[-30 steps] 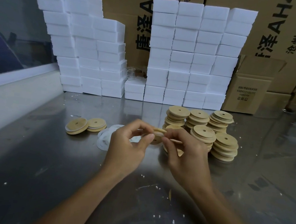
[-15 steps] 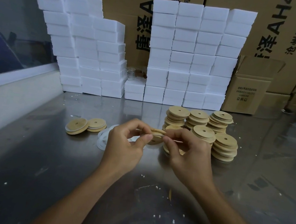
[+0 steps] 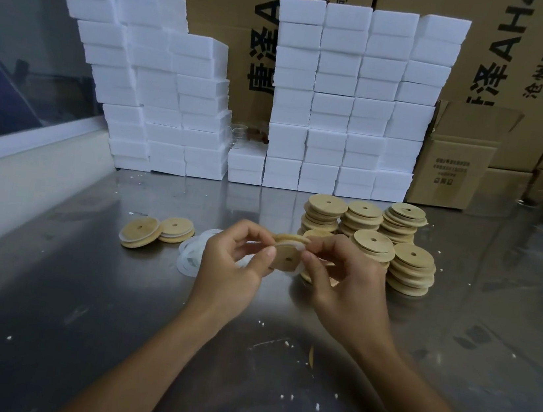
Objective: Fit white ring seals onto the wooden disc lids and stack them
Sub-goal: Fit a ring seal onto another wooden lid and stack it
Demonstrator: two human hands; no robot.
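Your left hand (image 3: 233, 263) and right hand (image 3: 339, 280) hold one wooden disc lid (image 3: 287, 259) between them above the steel table (image 3: 78, 301). The lid is tilted so that its underside, with the centre hole, faces you. Both hands grip it with curled fingers: the left thumb and forefinger pinch its left edge, and the right thumb and fingers pinch its right edge. A white ring seal (image 3: 296, 243) sits around the upper rim of the lid, between your fingertips; whether it is fully seated cannot be told.

Use the held lid as reference for the remaining items:

- Stacks of lids (image 3: 372, 240): directly behind and to the right of the held lid, standing on the table in two rows, partly hidden by your right hand.
- Loose ring seals (image 3: 191, 254): just to the left of the held lid, lying flat in an overlapping pile, partly hidden by your left hand.
- Two separate lids (image 3: 158, 232): further left, beyond the seals, one leaning against the other.
- White foam blocks (image 3: 346, 101): well behind the held lid, stacked in columns.
- Cardboard cartons (image 3: 489, 61): behind the foam blocks.
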